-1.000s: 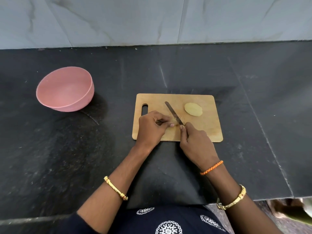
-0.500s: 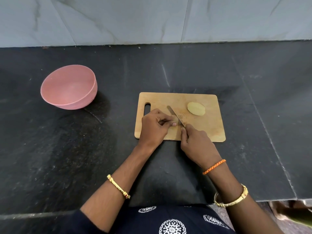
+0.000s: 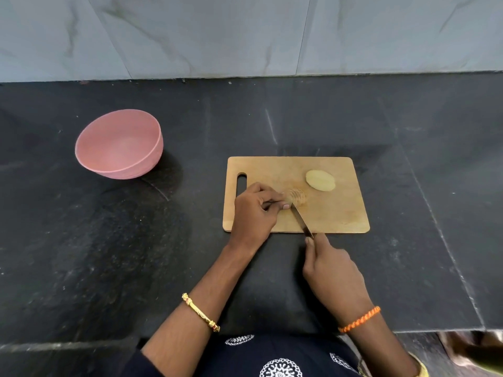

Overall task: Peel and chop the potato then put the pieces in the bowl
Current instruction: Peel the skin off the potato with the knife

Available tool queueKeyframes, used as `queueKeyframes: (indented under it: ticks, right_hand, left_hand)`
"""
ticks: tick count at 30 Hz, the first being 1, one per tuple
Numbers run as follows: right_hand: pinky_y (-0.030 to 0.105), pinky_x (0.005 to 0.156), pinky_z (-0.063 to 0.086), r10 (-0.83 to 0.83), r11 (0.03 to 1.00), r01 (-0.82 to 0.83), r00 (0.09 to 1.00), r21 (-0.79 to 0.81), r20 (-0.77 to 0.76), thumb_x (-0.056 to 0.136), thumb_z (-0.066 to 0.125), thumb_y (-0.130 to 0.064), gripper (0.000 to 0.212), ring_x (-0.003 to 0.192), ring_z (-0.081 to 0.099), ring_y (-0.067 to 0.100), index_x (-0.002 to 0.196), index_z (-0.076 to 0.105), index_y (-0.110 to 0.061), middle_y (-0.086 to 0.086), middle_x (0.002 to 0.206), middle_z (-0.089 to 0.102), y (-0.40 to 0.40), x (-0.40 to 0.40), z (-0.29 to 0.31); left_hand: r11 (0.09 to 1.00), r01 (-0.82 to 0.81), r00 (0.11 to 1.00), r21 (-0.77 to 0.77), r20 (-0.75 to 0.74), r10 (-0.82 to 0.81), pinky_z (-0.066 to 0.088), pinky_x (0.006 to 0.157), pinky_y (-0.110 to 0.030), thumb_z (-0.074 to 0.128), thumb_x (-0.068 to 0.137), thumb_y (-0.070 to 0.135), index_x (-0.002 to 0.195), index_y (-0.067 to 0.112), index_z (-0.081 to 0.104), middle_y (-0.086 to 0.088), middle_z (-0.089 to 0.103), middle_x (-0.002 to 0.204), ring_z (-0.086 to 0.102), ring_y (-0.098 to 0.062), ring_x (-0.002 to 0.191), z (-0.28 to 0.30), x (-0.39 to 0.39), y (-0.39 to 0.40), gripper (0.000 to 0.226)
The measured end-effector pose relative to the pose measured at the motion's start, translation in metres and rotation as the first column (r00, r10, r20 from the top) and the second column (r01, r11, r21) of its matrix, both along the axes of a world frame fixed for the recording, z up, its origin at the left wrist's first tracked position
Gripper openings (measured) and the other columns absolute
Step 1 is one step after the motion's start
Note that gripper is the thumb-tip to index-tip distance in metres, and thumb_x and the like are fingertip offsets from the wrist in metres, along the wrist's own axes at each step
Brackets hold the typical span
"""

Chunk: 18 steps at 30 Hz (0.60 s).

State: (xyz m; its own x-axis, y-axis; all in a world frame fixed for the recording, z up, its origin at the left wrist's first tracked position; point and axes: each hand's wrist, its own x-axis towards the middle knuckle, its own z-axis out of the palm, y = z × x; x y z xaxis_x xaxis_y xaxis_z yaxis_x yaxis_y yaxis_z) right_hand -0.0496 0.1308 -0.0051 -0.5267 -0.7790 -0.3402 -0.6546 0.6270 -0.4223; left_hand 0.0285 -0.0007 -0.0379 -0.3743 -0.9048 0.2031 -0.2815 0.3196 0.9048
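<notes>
Two potato halves lie on the cutting board [image 3: 326, 213] at frame centre — one whole [image 3: 320, 180], one part-sliced [image 3: 297, 197]. Left hand [image 3: 254, 210] pinches the sliced half; right hand [image 3: 330, 270] grips the knife [image 3: 301, 223]. Chopping step under way; next cut needs the blade set beside the fingertips. Bowl [image 3: 119, 144], upper left on the worktop [image 3: 109, 254], holds nothing.
</notes>
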Motion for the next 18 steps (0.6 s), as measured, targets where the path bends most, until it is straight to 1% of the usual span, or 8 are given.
queueKeyframes:
  ticks: [1,4,6,8,11,15,18]
  right_hand:
    - [0.039,0.064,0.046,-0.02,0.999,0.02,1.0,-0.028,0.007,0.1,0.027,-0.039,0.027,0.074,0.06,0.033,0.091,0.041,-0.017,0.01,0.077,0.059,0.008,0.0,0.003]
    - [0.038,0.058,0.044,-0.079,0.979,0.085,0.996,-0.185,0.037,0.099,0.031,-0.038,0.026,0.064,0.056,0.032,0.082,0.039,-0.018,0.008,0.065,0.055,0.007,-0.005,0.008]
    - [0.04,0.06,0.046,-0.055,0.97,0.059,0.998,-0.236,0.024,0.099,0.031,-0.038,0.027,0.063,0.055,0.032,0.082,0.038,-0.018,0.008,0.064,0.055,-0.012,-0.012,0.008]
    - [0.04,0.061,0.047,-0.013,0.973,0.012,1.0,-0.23,-0.004,0.099,0.03,-0.039,0.028,0.065,0.056,0.032,0.083,0.038,-0.018,0.008,0.066,0.055,-0.031,-0.016,0.004]
    - [0.038,0.058,0.045,0.029,0.974,-0.033,0.999,-0.224,-0.021,0.1,0.029,-0.039,0.028,0.066,0.056,0.032,0.085,0.039,-0.018,0.009,0.066,0.055,-0.043,-0.019,-0.004]
    - [0.039,0.059,0.047,0.055,0.975,-0.056,0.998,-0.217,-0.015,0.1,0.029,-0.039,0.026,0.065,0.057,0.031,0.085,0.038,-0.02,0.01,0.067,0.056,-0.043,-0.02,-0.008]
    - [0.042,0.059,0.05,0.066,0.969,-0.067,0.998,-0.238,-0.012,0.099,0.029,-0.04,0.027,0.062,0.057,0.029,0.087,0.041,-0.019,0.009,0.066,0.057,-0.044,-0.021,-0.009]
  left_hand:
    - [1.0,0.005,1.0,0.001,-0.002,-0.005,0.052,0.072,-0.013,0.078,0.072,0.005,0.086,0.006,0.074,0.008,0.06,0.081,0.061,-0.005,0.077,-0.001,0.0,0.0,0.015]
    - [1.0,0.012,1.0,0.026,-0.014,-0.012,0.051,0.073,-0.012,0.078,0.071,0.006,0.086,0.004,0.074,0.007,0.061,0.082,0.062,-0.005,0.076,-0.002,0.001,-0.001,0.015]
    - [1.0,0.002,1.0,0.025,-0.02,-0.002,0.051,0.073,-0.012,0.079,0.07,0.006,0.084,0.004,0.074,0.003,0.064,0.082,0.064,-0.007,0.076,-0.001,0.002,0.0,0.015]
    - [0.999,-0.01,0.999,0.033,-0.031,0.011,0.051,0.072,-0.012,0.08,0.069,0.006,0.081,0.003,0.074,-0.002,0.067,0.083,0.065,-0.007,0.076,-0.001,0.002,0.0,0.014]
    - [0.998,-0.022,0.999,0.053,-0.042,0.025,0.052,0.072,-0.012,0.081,0.068,0.006,0.079,0.001,0.074,-0.005,0.068,0.083,0.065,-0.007,0.075,-0.003,0.003,-0.001,0.014]
    - [0.997,-0.025,0.998,0.073,-0.047,0.029,0.055,0.073,-0.021,0.081,0.068,0.006,0.078,0.003,0.074,-0.004,0.068,0.082,0.066,-0.012,0.076,-0.003,0.003,-0.001,0.012]
    - [0.996,-0.031,0.998,0.087,-0.044,0.035,0.056,0.073,-0.022,0.08,0.068,0.004,0.078,0.003,0.074,-0.002,0.067,0.082,0.066,-0.012,0.076,-0.003,0.003,-0.001,0.012]
